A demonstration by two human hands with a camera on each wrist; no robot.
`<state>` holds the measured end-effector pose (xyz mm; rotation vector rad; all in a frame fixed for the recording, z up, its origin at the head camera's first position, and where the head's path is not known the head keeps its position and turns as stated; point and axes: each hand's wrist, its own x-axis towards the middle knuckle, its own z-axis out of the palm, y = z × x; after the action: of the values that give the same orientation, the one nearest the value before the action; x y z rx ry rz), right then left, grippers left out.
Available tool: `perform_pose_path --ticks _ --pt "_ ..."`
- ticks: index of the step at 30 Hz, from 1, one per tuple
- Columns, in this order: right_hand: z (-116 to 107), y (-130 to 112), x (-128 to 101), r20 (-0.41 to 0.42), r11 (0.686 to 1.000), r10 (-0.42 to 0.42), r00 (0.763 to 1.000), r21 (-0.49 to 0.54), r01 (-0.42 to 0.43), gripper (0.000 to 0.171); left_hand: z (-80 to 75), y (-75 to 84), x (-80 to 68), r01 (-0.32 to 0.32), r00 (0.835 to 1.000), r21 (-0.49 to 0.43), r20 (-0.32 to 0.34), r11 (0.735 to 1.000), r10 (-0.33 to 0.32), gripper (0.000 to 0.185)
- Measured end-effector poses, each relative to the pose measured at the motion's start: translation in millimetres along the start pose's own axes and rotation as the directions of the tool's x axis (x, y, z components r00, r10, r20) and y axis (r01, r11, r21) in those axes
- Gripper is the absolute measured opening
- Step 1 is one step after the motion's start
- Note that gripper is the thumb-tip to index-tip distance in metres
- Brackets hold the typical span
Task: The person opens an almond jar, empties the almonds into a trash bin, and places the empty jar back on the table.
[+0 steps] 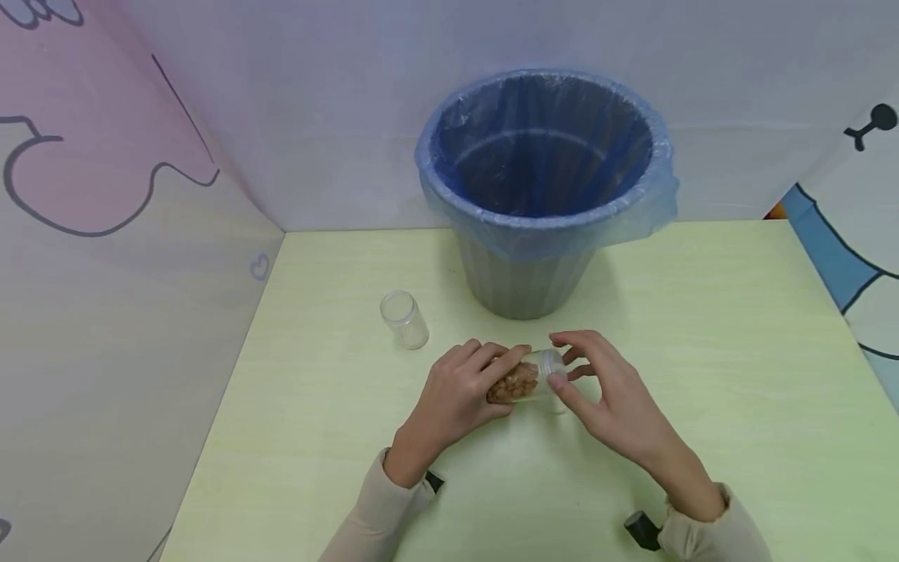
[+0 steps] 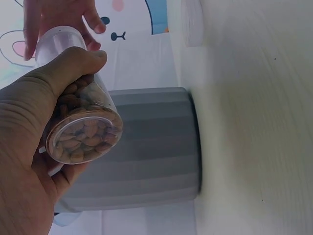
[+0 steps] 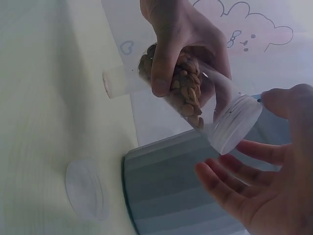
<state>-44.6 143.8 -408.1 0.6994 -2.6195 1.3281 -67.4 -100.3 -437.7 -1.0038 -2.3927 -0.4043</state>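
My left hand (image 1: 460, 382) grips a clear plastic jar (image 3: 171, 100) part-filled with almonds (image 1: 516, 382), thumb on one side and fingers round the other. The jar is tilted onto its side, its bottom facing the left wrist camera. A translucent lid (image 3: 236, 124) covers its far end. Around that lid my right hand (image 1: 614, 398) is spread, thumb and index fingertips beside its rim; whether they touch it is hard to tell. A second translucent lid (image 3: 87, 190) lies on the table beneath the jar, mostly hidden in the head view.
An empty clear jar (image 1: 405, 320) stands on the table (image 1: 316, 406) to the left. Behind the hands is a grey bin (image 1: 523, 285) with a blue liner bag (image 1: 653, 211) folded over its rim. Printed sheets (image 1: 337, 117) surround the table's back and sides.
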Motion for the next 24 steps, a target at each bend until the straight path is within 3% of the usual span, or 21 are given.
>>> perform_pose_path --ticks 4,11,14,19,24 --pt "-0.2 1.5 -0.3 0.036 1.000 0.013 0.999 0.026 -0.014 0.045 -0.1 -0.3 -0.6 0.003 1.000 -0.003 0.006 1.000 -0.003 0.072" --pt "-1.0 0.1 1.1 0.081 0.999 -0.049 0.996 0.014 0.048 0.061 0.9 -2.7 -1.2 0.016 1.000 -0.005 -0.007 1.000 -0.016 0.067" --pt "-1.0 -0.6 1.6 0.081 0.999 -0.035 0.996 -0.019 0.037 0.063 1.1 -3.3 -1.7 0.016 1.000 -0.007 -0.012 1.000 -0.016 0.069" --pt "-0.5 2.2 0.9 0.083 0.999 0.026 0.996 -0.049 -0.022 0.050 0.9 -2.4 -3.4 0.021 1.000 -0.011 0.017 1.000 -0.021 0.075" --pt "1.2 4.9 -0.4 0.103 0.999 0.035 0.994 -0.029 -0.032 0.044 1.8 -1.9 -6.0 0.025 0.999 -0.010 0.035 1.000 -0.024 0.076"
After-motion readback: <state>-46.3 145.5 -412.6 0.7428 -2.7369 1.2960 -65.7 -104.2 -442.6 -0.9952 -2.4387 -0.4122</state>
